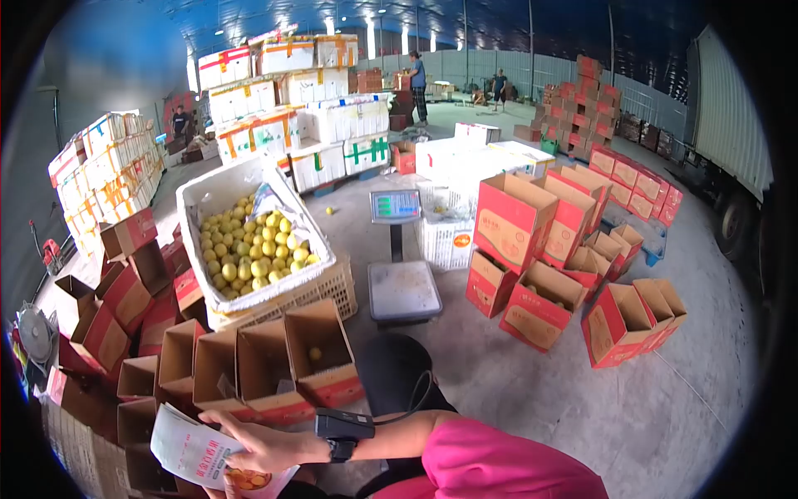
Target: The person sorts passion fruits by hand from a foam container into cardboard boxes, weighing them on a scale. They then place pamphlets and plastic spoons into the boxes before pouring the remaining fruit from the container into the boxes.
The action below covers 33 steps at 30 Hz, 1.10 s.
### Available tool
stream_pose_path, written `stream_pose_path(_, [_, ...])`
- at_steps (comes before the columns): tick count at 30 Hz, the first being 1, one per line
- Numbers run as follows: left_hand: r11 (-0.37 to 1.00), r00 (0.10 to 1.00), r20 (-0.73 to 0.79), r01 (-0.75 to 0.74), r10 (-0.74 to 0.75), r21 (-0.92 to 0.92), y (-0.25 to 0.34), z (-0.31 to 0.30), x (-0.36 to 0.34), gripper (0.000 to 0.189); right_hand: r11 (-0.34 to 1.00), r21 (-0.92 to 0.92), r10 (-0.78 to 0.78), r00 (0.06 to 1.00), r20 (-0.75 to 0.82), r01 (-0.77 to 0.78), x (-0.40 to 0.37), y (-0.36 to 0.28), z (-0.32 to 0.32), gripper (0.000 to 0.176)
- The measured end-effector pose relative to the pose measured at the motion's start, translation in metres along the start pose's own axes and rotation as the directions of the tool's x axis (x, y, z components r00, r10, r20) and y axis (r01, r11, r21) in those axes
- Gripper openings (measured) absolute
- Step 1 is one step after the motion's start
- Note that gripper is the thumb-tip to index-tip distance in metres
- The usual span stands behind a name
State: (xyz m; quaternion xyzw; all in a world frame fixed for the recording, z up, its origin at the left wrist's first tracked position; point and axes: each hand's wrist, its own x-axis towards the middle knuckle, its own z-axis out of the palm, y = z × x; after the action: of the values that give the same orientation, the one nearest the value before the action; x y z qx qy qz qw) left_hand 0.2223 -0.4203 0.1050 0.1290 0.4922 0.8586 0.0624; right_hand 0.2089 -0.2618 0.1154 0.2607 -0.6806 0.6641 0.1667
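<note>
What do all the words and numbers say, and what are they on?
"黄金百香果", probably, in red on the printed paper.
Scale display: too blurred to read.
Red cartons: lettering too small.
Orange label on the white crate: too blurred.

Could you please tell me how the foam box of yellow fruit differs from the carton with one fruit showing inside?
The foam box is white; the carton is red outside and brown inside. The foam box is clearly wider than the carton. The foam box holds a heap of fruit, while the carton shows one. Both are open-topped.
</note>
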Motion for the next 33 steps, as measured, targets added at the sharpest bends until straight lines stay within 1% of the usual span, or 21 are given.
stream_pose_path(1, [1.000,1.000,0.006,-0.005,0.005,-0.016,-0.008,0.007,0.008,0.060,0.997,0.034,0.065,0.998,-0.015,-0.064,-0.002,0.007,-0.014,0.053])
stream_pose_path(2, [0.999,0.999,0.013,0.044,-0.044,0.013,-0.015,0.017,0.015,0.060,0.995,-0.026,0.096,0.995,-0.005,-0.097,-0.005,0.014,-0.031,0.048])
stream_pose_path(3, [0.995,0.995,0.021,0.094,-0.095,0.045,-0.022,0.028,0.024,0.060,0.990,-0.144,-0.003,0.998,-0.063,-0.006,-0.003,0.013,-0.047,0.043])
stream_pose_path(5, [0.978,0.980,0.079,0.173,-0.183,0.117,-0.038,0.052,0.043,0.058,0.945,-0.036,0.327,0.941,0.084,-0.325,-0.005,0.007,-0.095,0.039])
stream_pose_path(7, [0.937,0.959,0.154,0.186,-0.239,0.295,-0.059,0.068,0.066,0.056,0.952,0.081,0.291,0.954,0.070,-0.296,-0.004,0.022,-0.136,0.029])
stream_pose_path(8, [0.962,0.948,0.235,0.166,-0.216,0.215,-0.081,0.065,0.080,0.052,0.958,0.057,0.277,0.959,0.065,-0.281,-0.001,0.023,-0.162,0.028])
stream_pose_path(9, [0.963,0.935,0.294,0.131,-0.200,0.236,-0.087,0.080,0.093,0.046,0.961,0.037,0.274,0.960,0.053,-0.276,-0.002,0.023,-0.189,0.027])
stream_pose_path(11, [0.954,0.918,0.300,0.195,-0.260,0.228,-0.091,0.108,0.114,0.040,0.950,-0.216,0.207,0.974,-0.094,-0.223,-0.009,0.044,-0.240,0.027])
stream_pose_path(12, [0.940,0.948,0.186,0.202,-0.258,0.275,-0.092,0.126,0.119,0.037,0.910,-0.270,0.311,0.948,-0.060,-0.316,-0.005,0.023,-0.273,0.029])
stream_pose_path(13, [0.943,0.947,0.179,0.217,-0.266,0.254,-0.100,0.128,0.127,0.036,0.922,-0.335,0.180,0.981,-0.065,-0.192,-0.011,0.031,-0.303,0.032])
stream_pose_path(14, [0.945,0.951,0.181,0.202,-0.252,0.256,-0.106,0.133,0.134,0.035,0.940,-0.254,0.182,0.965,-0.189,-0.227,-0.017,0.033,-0.326,0.032])
stream_pose_path(15, [0.949,0.955,0.187,0.179,-0.231,0.261,-0.110,0.138,0.140,0.034,0.927,-0.251,0.233,0.954,-0.189,-0.277,-0.020,0.007,-0.355,0.033])
stream_pose_path(16, [0.947,0.952,0.201,0.171,-0.230,0.272,-0.112,0.144,0.146,0.034,0.965,-0.148,0.170,0.945,-0.278,-0.217,-0.027,0.003,-0.376,0.035])
stream_pose_path(17, [0.941,0.956,0.175,0.180,-0.236,0.286,-0.113,0.150,0.148,0.032,0.979,-0.031,0.174,0.911,-0.374,-0.199,-0.036,0.000,-0.400,0.038])
stream_pose_path(19, [0.936,0.959,0.135,0.203,-0.249,0.287,-0.119,0.161,0.146,0.031,0.973,0.076,0.228,0.837,-0.497,-0.219,-0.049,-0.033,-0.439,0.043])
stream_pose_path(21, [0.962,0.985,0.069,0.140,-0.160,0.236,-0.128,0.170,0.138,0.029,0.976,0.117,0.217,0.769,-0.601,-0.184,-0.060,-0.060,-0.474,0.046])
stream_pose_path(24, [0.972,0.992,-0.051,0.121,-0.113,0.202,-0.142,0.186,0.113,0.027,0.989,0.073,0.146,0.753,-0.642,-0.129,-0.069,-0.101,-0.529,0.045])
stream_pose_path(26, [0.972,0.988,-0.118,0.118,-0.095,0.205,-0.152,0.199,0.093,0.027,0.983,0.158,0.167,0.781,-0.601,-0.088,-0.069,-0.136,-0.566,0.045])
stream_pose_path(27, [0.978,0.989,-0.123,0.103,-0.081,0.182,-0.158,0.207,0.085,0.027,0.985,0.173,0.120,0.812,-0.571,-0.024,-0.068,-0.152,-0.586,0.046])
stream_pose_path(29, [0.983,0.988,-0.145,0.070,-0.045,0.168,-0.167,0.225,0.070,0.027,0.995,0.044,-0.038,0.768,-0.640,0.086,-0.066,-0.172,-0.627,0.039])
stream_pose_path(33, [0.974,0.974,-0.221,0.086,-0.038,0.210,-0.189,0.275,0.056,0.025,0.966,0.046,-0.164,0.741,-0.651,0.255,-0.065,-0.187,-0.710,0.040])
